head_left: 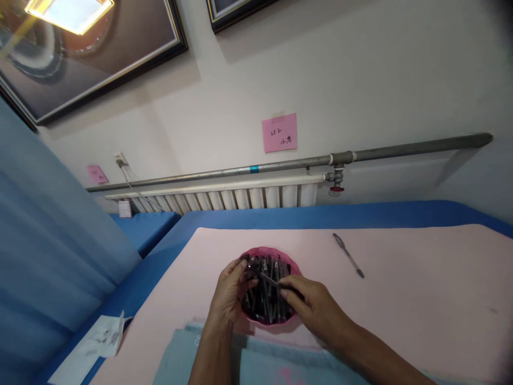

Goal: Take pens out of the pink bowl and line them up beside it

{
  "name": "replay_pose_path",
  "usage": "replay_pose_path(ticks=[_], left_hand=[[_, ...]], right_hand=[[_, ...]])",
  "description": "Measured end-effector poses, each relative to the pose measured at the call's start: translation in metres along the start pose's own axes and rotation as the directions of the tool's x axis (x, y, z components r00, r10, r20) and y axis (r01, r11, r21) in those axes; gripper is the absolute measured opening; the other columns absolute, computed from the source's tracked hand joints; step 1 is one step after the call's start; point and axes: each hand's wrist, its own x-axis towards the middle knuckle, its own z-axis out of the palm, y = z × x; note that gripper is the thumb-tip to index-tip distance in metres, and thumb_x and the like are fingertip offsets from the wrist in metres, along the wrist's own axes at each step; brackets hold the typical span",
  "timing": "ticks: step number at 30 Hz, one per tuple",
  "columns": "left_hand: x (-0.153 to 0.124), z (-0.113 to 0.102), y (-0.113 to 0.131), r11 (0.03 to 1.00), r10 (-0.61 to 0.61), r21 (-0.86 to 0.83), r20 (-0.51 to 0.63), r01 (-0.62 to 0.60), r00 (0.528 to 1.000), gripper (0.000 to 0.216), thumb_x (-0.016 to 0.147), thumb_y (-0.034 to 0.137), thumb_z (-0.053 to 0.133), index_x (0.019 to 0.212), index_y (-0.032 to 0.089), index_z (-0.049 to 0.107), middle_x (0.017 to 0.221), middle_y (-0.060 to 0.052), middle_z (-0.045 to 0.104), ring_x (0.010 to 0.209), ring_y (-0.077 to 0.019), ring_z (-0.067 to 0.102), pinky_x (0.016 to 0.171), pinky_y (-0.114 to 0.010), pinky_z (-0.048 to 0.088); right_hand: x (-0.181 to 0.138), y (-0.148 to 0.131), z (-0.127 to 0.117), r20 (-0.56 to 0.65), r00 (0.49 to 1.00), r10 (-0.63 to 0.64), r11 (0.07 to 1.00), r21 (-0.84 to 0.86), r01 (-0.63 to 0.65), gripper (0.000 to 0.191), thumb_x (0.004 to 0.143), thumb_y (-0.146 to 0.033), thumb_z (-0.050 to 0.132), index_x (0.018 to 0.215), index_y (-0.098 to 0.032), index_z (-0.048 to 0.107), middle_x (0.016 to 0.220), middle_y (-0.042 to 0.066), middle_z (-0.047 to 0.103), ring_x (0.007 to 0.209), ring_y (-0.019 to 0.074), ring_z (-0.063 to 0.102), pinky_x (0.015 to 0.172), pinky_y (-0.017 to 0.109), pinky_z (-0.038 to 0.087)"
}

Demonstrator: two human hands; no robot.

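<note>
A pink bowl (pixel 267 251) full of several dark pens sits on a pale pink sheet (pixel 420 299). My left hand (pixel 230 291) rests on the bowl's left rim, fingers curled around a small dark part at the top left. My right hand (pixel 315 310) comes in from the right, fingers pinched on a thin dark pen (pixel 267 279) that slants over the bowl toward my left hand. Both hands meet above the heap of pens.
A single pen (pixel 348 255) lies loose on the pink sheet to the right. Blue table covering (pixel 320 216) borders the sheet. A white paper (pixel 94 342) lies at lower left, a grey-blue cloth (pixel 248 363) near me. A radiator (pixel 224 198) and pipe (pixel 360 156) run along the wall.
</note>
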Motion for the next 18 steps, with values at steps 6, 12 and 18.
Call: replay_pose_path(ticks=[6,12,18], left_hand=[[0.001,0.001,-0.002,0.995,0.033,0.100,-0.048,-0.028,0.998,0.032,0.051,0.033,0.080,0.061,0.014,0.057,0.056,0.002,0.059,0.051,-0.0083,0.055,0.050,-0.020,0.045],[0.001,-0.001,-0.001,0.998,0.046,0.047,-0.017,-0.045,0.999,0.030,0.049,0.030,0.081,0.060,0.013,0.058,0.057,0.003,0.059,0.051,-0.0071,0.054,0.054,-0.020,0.045],[-0.002,0.000,0.004,0.993,0.104,0.042,0.054,-0.107,0.993,0.026,0.054,0.030,0.078,0.066,0.013,0.062,0.063,0.001,0.062,0.058,-0.0100,0.057,0.059,-0.023,0.046]], right_hand=[[0.000,-0.001,-0.001,-0.006,1.000,0.010,0.999,0.051,-0.010,0.017,0.082,-0.026,0.047,0.084,-0.021,0.063,0.077,0.002,0.064,0.070,0.0167,0.058,0.064,0.029,0.046],[0.001,-0.005,-0.001,0.120,0.970,0.211,0.884,0.401,-0.242,0.010,0.075,-0.025,0.053,0.076,-0.020,0.062,0.055,-0.003,0.054,0.051,0.0117,0.049,0.046,0.022,0.037],[0.000,-0.017,-0.004,0.273,0.901,0.336,0.618,0.658,-0.430,0.009,0.068,-0.027,0.057,0.070,-0.018,0.058,0.050,-0.004,0.048,0.042,0.0068,0.039,0.038,0.018,0.016]])
